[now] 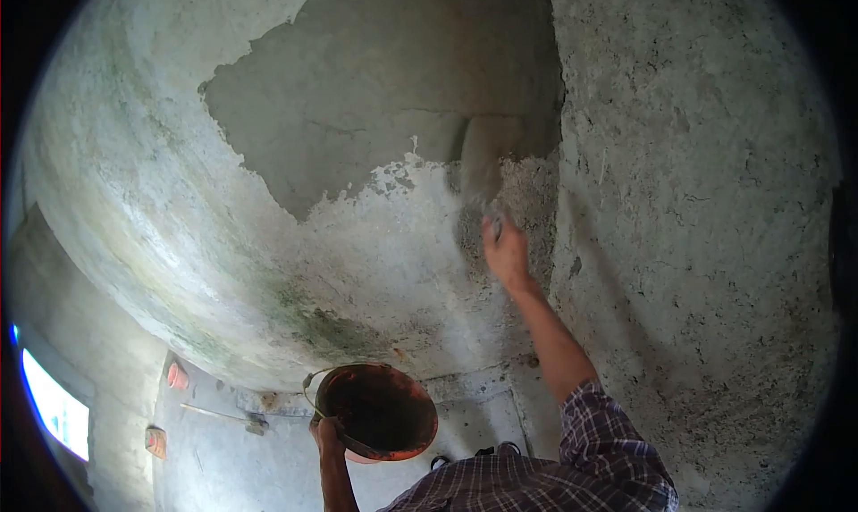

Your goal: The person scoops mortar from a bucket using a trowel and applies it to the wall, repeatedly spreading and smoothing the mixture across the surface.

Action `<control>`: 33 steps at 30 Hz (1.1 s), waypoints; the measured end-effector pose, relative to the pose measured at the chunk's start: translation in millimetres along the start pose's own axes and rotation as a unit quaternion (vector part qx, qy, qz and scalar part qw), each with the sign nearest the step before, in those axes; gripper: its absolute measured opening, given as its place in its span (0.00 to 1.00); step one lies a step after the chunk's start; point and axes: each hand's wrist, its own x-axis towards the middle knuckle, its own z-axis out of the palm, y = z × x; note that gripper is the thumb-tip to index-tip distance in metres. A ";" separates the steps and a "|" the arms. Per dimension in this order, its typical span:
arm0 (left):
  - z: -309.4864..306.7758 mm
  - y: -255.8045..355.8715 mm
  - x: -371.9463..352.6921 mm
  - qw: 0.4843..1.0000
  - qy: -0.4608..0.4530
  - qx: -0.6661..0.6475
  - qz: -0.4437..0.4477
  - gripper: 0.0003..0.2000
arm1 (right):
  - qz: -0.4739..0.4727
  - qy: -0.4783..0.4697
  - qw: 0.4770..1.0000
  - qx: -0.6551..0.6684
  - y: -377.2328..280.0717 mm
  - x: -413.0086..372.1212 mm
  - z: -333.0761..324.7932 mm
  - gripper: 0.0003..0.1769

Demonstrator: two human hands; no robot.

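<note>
My right hand [508, 251] is raised against the wall, its fingers wrapped round the handle of a trowel [483, 159]. The trowel's blade is smeared by motion and lies at the lower edge of a dark patch of wet mortar [384, 74]. Below the patch the wall [357, 244] is pale and rough. Low in front of my body, my left hand [327, 433] grips the near left rim of a bucket [422, 412]. The bucket is tilted toward me, its inside dark and orange-stained, and a thin wire handle stands at its left.
A second rough wall [688, 199] meets the first in a corner at the right. On the floor [206, 467] at the left lie a long-handled tool [219, 415], a small pink bucket [177, 376] and a bag [155, 442]. A bright opening [58, 409] is at far left.
</note>
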 end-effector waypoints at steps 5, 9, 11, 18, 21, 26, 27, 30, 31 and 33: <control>-3.8 -2.6 -0.9 0.999 -0.013 0.031 -0.022 0.18 | 0.041 -0.030 0.990 -0.128 17.5 28.4 9.5 0.19; 2.2 0.2 -6.1 0.998 -0.024 0.050 -0.032 0.17 | 0.002 -0.098 0.975 -0.201 52.7 -12.9 21.5 0.18; 1.2 -6.0 -5.2 0.998 -0.023 0.051 -0.025 0.16 | 0.041 -0.193 0.961 -0.196 69.9 -52.0 11.5 0.20; -11.6 -10.9 10.8 0.998 -0.049 0.038 -0.010 0.17 | 0.068 -0.032 0.994 -0.080 58.9 -41.4 -23.3 0.22; -13.5 -5.9 1.1 0.998 -0.049 0.040 -0.014 0.18 | 0.115 0.066 0.990 0.037 42.6 10.6 -15.4 0.23; -9.3 1.9 -13.8 0.999 -0.037 0.029 -0.018 0.19 | 0.109 0.086 0.988 0.064 2.4 39.1 35.8 0.22; -3.3 4.4 -19.2 1.000 -0.016 0.023 -0.012 0.15 | 0.102 0.059 0.992 0.033 -11.0 39.9 41.4 0.22; -6.5 4.8 -15.5 0.999 0.010 0.037 -0.015 0.13 | 0.062 -0.015 0.998 -0.027 -35.8 24.9 65.3 0.19; -6.5 3.1 -13.0 0.998 0.015 0.049 -0.028 0.15 | 0.062 -0.012 0.998 -0.027 -39.2 19.7 71.0 0.19; -11.1 -0.9 -10.7 0.998 -0.003 0.053 -0.022 0.16 | 0.030 -0.116 0.992 -0.036 -43.9 0.7 76.4 0.17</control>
